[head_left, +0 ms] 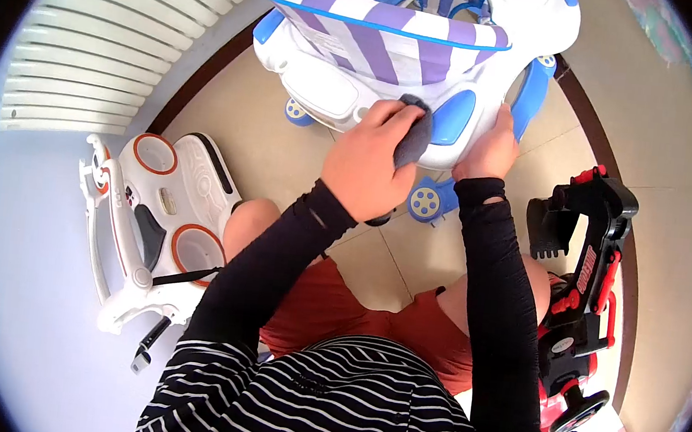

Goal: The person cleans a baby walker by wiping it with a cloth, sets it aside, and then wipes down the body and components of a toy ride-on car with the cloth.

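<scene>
A baby walker [486, 104] with a white body, blue trim and a purple-and-white striped seat [387, 49] stands in front of me. My left hand [368, 160] is closed on a dark grey cloth [414, 138], which lies against the walker's near side, beside a blue oval panel [454, 118]. With my right hand [490, 151] I grip the walker's lower rim, right of that panel; some of these fingers are hidden behind the rim. Under the near edge shows a blue wheel [425, 201].
On the left is a white toy with orange-ringed round recesses [156, 154], and a black microphone [152, 343] hangs near it. A red-and-black ride-on toy digger [586, 272] stands by my right knee. White slatted panels [114, 27] line the wall at upper left.
</scene>
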A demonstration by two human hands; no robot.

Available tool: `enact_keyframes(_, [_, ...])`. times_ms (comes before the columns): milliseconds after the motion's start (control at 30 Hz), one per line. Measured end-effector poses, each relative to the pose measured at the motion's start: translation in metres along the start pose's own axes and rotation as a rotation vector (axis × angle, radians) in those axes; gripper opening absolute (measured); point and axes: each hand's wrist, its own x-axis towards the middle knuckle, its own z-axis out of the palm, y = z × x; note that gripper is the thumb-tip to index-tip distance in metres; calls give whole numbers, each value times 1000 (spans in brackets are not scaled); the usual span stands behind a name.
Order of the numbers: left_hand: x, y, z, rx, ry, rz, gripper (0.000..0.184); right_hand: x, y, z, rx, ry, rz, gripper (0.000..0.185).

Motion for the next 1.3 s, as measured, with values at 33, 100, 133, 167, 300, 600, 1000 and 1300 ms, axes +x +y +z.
enact_keyframes(33, [-6,-3,1,3,26,32,55,0,-2,-1,0,-3,1,39])
enact_keyframes(100, [-18,-6,-7,19,-20,13,53,-2,-3,2,57,19,-41,39])
enact_keyframes(133, [-22,-11,-11,27,-43,4,51,-3,-3,3,85,29,-62,41])
enact_keyframes(167, [-27,-22,-14,33,-89,-19,47,-2,-3,4,86,29,-60,41])
enact_keyframes(300, [-40,-27,-21,20,-27,-215,42,-3,-2,6,103,15,-33,42])
enact_keyframes(600, [10,8,11,143,73,108,59,-3,1,3,71,52,-37,44])
enact_keyframes(1000, [-16,41,-4,322,233,277,66,2,-2,-10,-69,-154,150,46])
enact_keyframes(1300, [44,52,39,779,-44,268,51,22,-22,-18,-166,-539,508,37])
